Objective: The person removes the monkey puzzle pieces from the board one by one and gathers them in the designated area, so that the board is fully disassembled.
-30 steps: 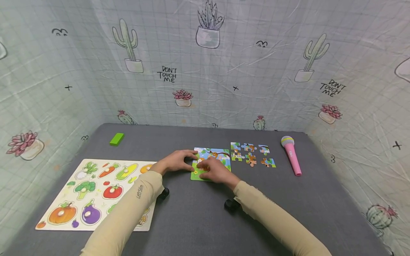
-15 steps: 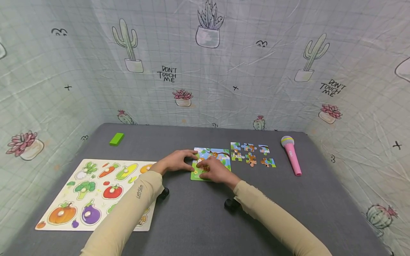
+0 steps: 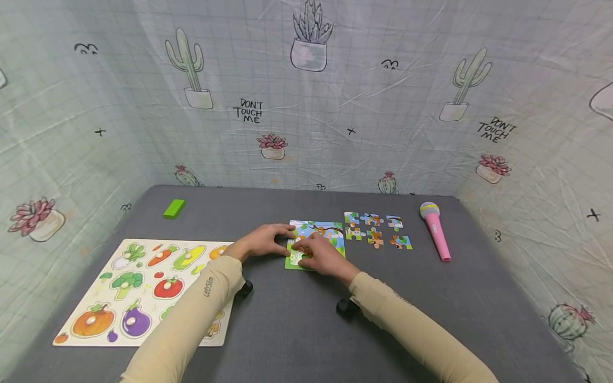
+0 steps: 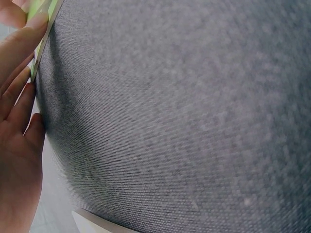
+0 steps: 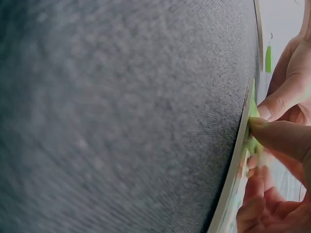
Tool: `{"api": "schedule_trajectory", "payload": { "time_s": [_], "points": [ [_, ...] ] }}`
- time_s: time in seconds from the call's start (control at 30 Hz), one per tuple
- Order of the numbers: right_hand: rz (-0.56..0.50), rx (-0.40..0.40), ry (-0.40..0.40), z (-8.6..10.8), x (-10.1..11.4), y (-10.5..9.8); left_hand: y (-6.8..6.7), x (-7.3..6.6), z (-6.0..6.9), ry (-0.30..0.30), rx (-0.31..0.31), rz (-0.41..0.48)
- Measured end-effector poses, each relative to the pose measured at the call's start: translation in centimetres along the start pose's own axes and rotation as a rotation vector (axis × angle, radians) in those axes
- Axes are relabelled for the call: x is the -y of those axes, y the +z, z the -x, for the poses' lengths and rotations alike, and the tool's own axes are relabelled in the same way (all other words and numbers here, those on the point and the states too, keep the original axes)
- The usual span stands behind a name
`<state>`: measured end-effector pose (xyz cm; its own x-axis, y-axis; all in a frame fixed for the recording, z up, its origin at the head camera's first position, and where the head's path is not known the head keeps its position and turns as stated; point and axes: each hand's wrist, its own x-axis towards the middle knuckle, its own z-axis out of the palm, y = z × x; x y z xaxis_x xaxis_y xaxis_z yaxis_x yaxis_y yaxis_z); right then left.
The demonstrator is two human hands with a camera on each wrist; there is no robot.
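Note:
A small jigsaw puzzle board [image 3: 338, 246], with a green and blue picture of a branch and animals, lies at the middle of the table. My left hand [image 3: 262, 241] rests at its left side, fingertips near the upper corner and thumb on the edge. In the left wrist view that thumb [image 4: 38, 22] touches the green border. Over the board's lower left part, my right hand [image 3: 322, 255] pinches a green puzzle piece [image 5: 253, 144] between thumb and fingers. Much of the piece and board is hidden by this hand. Several loose puzzle pieces [image 3: 375, 238] lie right of the board.
A white vegetable peg puzzle [image 3: 143, 287] covers the left front, partly under my left forearm. A green block [image 3: 174, 208] lies at the back left. Toward the right lies a pink toy microphone [image 3: 436, 233]. A cactus-print curtain [image 3: 316, 117] encloses the grey table [image 3: 287, 330].
The spot by my right fingertips has turned from green with a yellow flower to a paler green, as the pinched piece shifts slightly. The left hand stays where it was.

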<state>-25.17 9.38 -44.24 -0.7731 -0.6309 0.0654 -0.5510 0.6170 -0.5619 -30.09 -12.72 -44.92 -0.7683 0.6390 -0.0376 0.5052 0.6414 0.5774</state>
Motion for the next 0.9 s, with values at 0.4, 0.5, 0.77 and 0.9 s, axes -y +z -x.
{"api": "schedule_trajectory", "payload": {
  "time_s": [0.4, 0.5, 0.77, 0.9],
  "points": [
    [-0.255, -0.024, 0.048, 0.6, -0.7, -0.3, -0.1, -0.1, 0.1, -0.016, 0.009, 0.012],
    [-0.304, -0.055, 0.093, 1.1, -1.1, -0.9, -0.1, -0.1, 0.1, -0.018, 0.011, 0.015],
    [-0.482, -0.142, 0.267, 3.8, -2.6, -3.3, -0.1, -0.2, 0.2, -0.024, 0.016, 0.014],
    [-0.479, -0.205, 0.304, 5.3, -3.6, -4.3, 0.0, -0.1, 0.2, -0.019, 0.012, 0.008]
  ]
}}
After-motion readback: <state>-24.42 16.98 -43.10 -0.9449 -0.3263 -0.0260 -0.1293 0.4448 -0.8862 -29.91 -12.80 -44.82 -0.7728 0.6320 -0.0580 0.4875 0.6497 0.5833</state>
